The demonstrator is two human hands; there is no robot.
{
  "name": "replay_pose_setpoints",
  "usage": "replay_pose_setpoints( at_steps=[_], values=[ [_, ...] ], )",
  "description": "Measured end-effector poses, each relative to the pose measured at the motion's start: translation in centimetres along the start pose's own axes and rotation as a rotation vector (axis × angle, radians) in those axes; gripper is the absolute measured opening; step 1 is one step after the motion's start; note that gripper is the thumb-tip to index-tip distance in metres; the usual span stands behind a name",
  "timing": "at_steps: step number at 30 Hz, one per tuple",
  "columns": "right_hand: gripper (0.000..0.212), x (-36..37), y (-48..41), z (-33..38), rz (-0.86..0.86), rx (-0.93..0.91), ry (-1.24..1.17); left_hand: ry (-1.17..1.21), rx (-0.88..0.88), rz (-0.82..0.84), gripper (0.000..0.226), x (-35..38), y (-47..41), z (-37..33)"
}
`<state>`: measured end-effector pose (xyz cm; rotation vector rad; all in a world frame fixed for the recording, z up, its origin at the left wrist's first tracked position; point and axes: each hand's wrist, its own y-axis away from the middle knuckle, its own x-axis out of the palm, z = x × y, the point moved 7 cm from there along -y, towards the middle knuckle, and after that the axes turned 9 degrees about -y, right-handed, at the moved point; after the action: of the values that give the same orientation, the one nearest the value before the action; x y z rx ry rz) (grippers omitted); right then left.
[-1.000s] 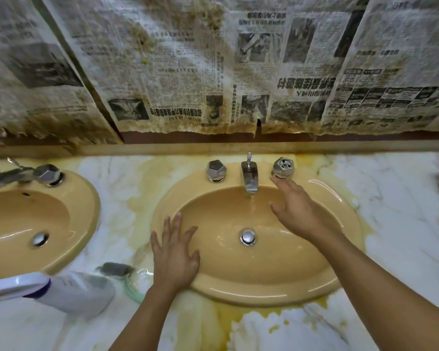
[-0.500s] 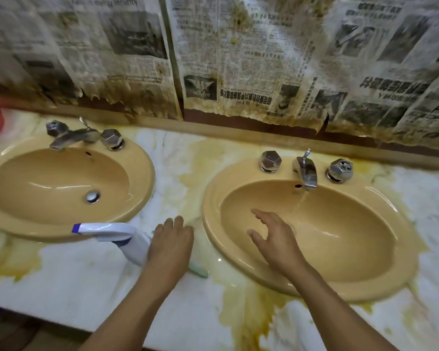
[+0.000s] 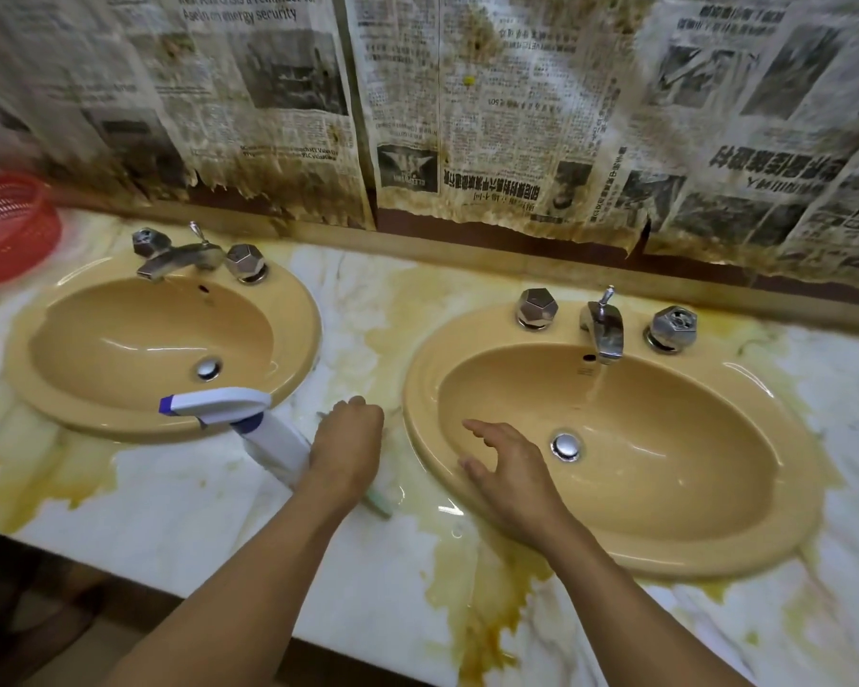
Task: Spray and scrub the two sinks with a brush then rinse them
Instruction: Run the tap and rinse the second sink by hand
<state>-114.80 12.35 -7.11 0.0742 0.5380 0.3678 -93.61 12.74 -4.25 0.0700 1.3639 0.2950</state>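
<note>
Between the two basins, on the marble counter [image 3: 169,513]: brush [image 3: 379,507] lies flat, mostly covered by left hand [image 3: 348,448]. Only the pale green handle end shows, poking out below the wrist, plus a green sliver at the far-left side of the knuckles.

Long axis of brush: diagonal, near-right to far-left, handle end towards the person.

Left hand: knuckles up, fingers curled down round the brush. The contact itself is hidden under the back of the hand, so firmness of hold not confirmed. Brush not lifted; it is on the counter.

Spray bottle [image 3: 274,438]: just beside the left hand on its left, lying tilted, nozzle pointing left over the near rim of the left sink [image 3: 120,421].

Right hand [image 3: 514,471]: palm down over the near-left rim of the right sink [image 3: 715,557], fingers straight and spread, holding nothing.

Tap [image 3: 602,332] on right sink: water running into the bowl.

Judgement: step in hand is picking up the brush. Left hand owns it; right hand is near but apart, across the sink rim. From the left hand, the right bowl lies directly to the right and the left bowl to the far left, both close. The lift should keep clear of the bottle alongside.
</note>
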Motion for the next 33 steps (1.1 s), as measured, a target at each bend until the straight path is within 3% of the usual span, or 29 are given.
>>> replay_pose_setpoints(
  at_steps=[10,13,17,19,22,28,33],
  values=[
    [0.047,-0.9,0.0,-1.1,-0.005,0.027,-0.047,0.696,-0.094,-0.236,0.029,1.1,1.9,0.2],
    [0.047,-1.0,-0.1,-1.3,-0.009,0.024,-0.052,0.761,-0.190,-0.282,0.036,1.6,2.9,0.6],
    [0.048,-1.0,-0.1,-1.5,-0.010,0.017,-0.048,0.772,-0.382,-0.109,0.057,3.4,2.6,1.3],
    [0.048,-1.0,-0.1,-1.6,-0.013,0.029,-0.056,0.777,-0.352,-0.027,0.045,3.7,2.0,0.9],
    [0.049,-1.0,-0.1,-1.3,-0.020,0.036,-0.059,0.791,-0.310,-0.088,0.020,2.5,2.0,0.5],
    [0.044,-2.1,-0.7,-0.3,-0.110,0.046,-0.198,1.139,-0.224,-0.200,0.056,-0.8,2.0,-1.1],
    [0.028,-4.8,-1.6,-0.1,-0.226,0.185,-0.600,1.341,0.000,-0.092,0.060,-3.1,0.1,-6.0]
  ],
)
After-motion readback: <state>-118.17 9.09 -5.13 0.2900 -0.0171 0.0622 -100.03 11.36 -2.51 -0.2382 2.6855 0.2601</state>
